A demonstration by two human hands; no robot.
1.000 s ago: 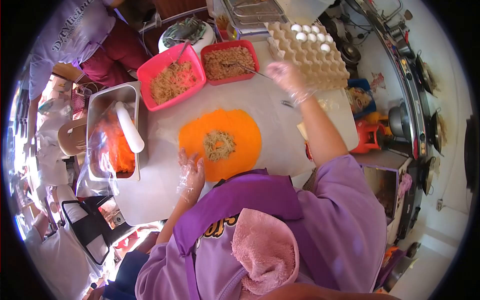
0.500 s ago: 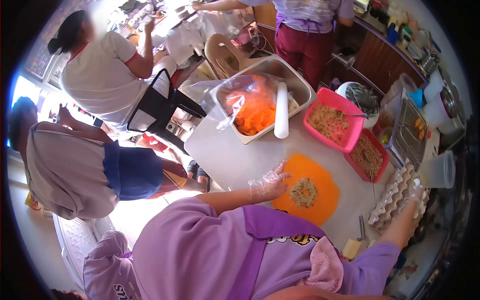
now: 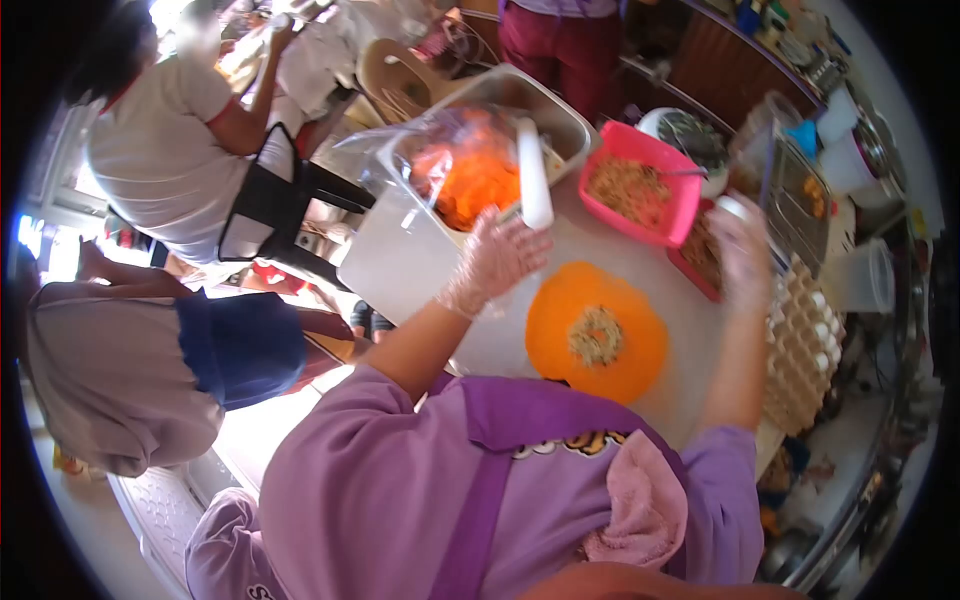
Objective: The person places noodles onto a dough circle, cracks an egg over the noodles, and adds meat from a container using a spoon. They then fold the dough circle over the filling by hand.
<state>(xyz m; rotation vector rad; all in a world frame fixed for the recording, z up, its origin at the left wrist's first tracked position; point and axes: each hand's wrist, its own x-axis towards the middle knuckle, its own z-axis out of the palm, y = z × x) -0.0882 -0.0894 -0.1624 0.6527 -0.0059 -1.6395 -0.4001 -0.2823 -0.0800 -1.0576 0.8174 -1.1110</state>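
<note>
My left hand (image 3: 503, 257), in a clear plastic glove, has its fingers stretched out beside the metal pan (image 3: 572, 125) and the lower end of a white rolling pin (image 3: 534, 175). Orange dough (image 3: 450, 185) sits in the pan, partly under clear plastic. My gloved right hand (image 3: 745, 255), smeared by motion, is closed on a white egg (image 3: 733, 207) over the red tub. On the table lies a flat orange dough round (image 3: 630, 295), with a ring of shredded filling (image 3: 597, 337) at its middle.
A pink tub of filling (image 3: 620, 190) and a partly hidden red tub (image 3: 690, 268) stand at the back right. An egg tray (image 3: 800, 370) holds several eggs on the right. Co-workers (image 3: 170, 160) are at the left and back, near a black chair (image 3: 265, 205).
My right hand has left the egg tray, moving up and left with an egg. My left hand has lifted from the dough's edge towards the metal pan. The view has shifted slightly.
</note>
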